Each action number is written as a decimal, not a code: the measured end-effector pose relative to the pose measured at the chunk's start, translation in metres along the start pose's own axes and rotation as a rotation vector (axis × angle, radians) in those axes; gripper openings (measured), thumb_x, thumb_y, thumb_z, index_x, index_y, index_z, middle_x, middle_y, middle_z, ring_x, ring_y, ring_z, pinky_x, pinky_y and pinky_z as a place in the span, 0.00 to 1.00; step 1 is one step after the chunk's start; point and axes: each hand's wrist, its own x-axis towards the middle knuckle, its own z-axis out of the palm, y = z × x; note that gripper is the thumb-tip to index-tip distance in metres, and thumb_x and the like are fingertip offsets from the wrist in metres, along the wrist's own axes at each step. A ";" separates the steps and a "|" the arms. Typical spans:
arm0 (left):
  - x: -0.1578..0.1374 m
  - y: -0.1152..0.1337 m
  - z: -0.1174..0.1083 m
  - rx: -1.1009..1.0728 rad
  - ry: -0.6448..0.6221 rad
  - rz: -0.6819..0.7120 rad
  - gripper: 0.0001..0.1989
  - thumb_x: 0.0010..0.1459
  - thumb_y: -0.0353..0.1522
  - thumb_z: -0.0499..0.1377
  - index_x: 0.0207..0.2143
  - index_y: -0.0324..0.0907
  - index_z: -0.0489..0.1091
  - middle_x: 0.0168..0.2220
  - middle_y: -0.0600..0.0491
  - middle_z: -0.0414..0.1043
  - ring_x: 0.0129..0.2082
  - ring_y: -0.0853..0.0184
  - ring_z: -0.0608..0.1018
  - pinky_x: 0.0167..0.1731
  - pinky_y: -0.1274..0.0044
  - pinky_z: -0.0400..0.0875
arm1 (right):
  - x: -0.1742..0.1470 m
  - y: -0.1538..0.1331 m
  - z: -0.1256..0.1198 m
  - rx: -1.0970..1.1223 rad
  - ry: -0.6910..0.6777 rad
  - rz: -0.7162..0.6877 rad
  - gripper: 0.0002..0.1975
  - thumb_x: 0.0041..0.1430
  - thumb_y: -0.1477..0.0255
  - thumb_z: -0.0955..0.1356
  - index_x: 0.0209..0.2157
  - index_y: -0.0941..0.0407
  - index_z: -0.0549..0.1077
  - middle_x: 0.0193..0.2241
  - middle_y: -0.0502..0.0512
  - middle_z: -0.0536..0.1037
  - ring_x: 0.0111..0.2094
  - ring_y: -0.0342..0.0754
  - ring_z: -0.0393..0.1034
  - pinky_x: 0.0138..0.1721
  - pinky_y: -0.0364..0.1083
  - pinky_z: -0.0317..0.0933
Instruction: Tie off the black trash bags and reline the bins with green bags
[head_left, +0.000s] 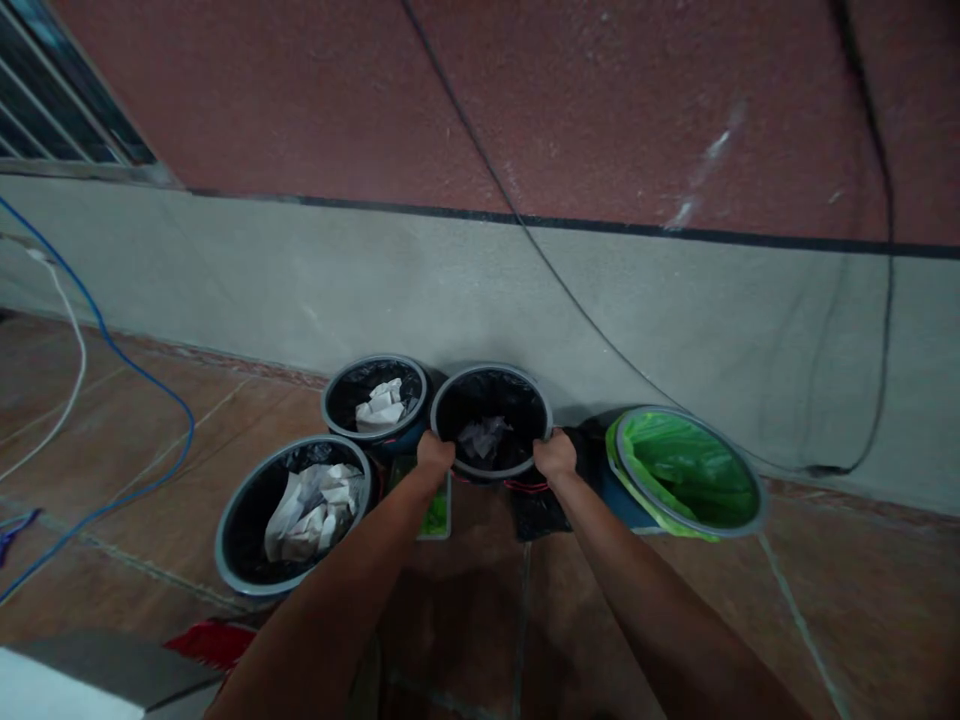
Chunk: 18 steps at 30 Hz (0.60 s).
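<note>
Both my hands grip the grey rim of a round trash bin (491, 372) lined with a black bag, close to the wall. My left hand (435, 452) is closed on the rim's left side, my right hand (556, 455) on its right side. Inside lies some crumpled clear plastic (484, 438). Left of it stands a second black-lined bin (328, 400) with white paper in it. Nearer to me on the left is a third bin (222, 545), holding a larger heap of crumpled paper (315, 512). A bin with a bright green liner (686, 465) stands to the right.
A black plastic bag (541, 512) lies on the tiled floor below my right hand. A green item (435, 518) is partly hidden by my left arm. Blue cable (161, 385) runs along the left; a black cable (555, 275) hangs down the wall. Something red (211, 643) lies lower left.
</note>
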 end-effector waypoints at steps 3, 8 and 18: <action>-0.033 0.005 -0.030 -0.024 0.034 0.095 0.15 0.52 0.23 0.58 0.43 0.33 0.73 0.42 0.39 0.79 0.47 0.54 0.80 0.41 0.75 0.71 | -0.046 0.003 -0.032 0.103 0.110 -0.037 0.18 0.60 0.73 0.65 0.50 0.64 0.74 0.43 0.65 0.81 0.46 0.56 0.76 0.41 0.44 0.65; -0.128 -0.010 -0.084 -0.179 0.051 0.279 0.14 0.50 0.23 0.57 0.42 0.40 0.69 0.38 0.48 0.78 0.41 0.60 0.80 0.43 0.74 0.71 | -0.160 0.038 -0.080 0.326 0.195 -0.057 0.20 0.58 0.70 0.65 0.52 0.60 0.72 0.37 0.61 0.82 0.38 0.53 0.77 0.37 0.45 0.65; -0.294 -0.120 -0.047 -0.005 -0.155 0.128 0.13 0.51 0.21 0.53 0.39 0.39 0.68 0.39 0.45 0.78 0.44 0.58 0.80 0.47 0.71 0.72 | -0.319 0.171 -0.036 0.166 0.024 0.169 0.20 0.56 0.77 0.61 0.50 0.64 0.72 0.40 0.71 0.81 0.45 0.60 0.78 0.46 0.49 0.66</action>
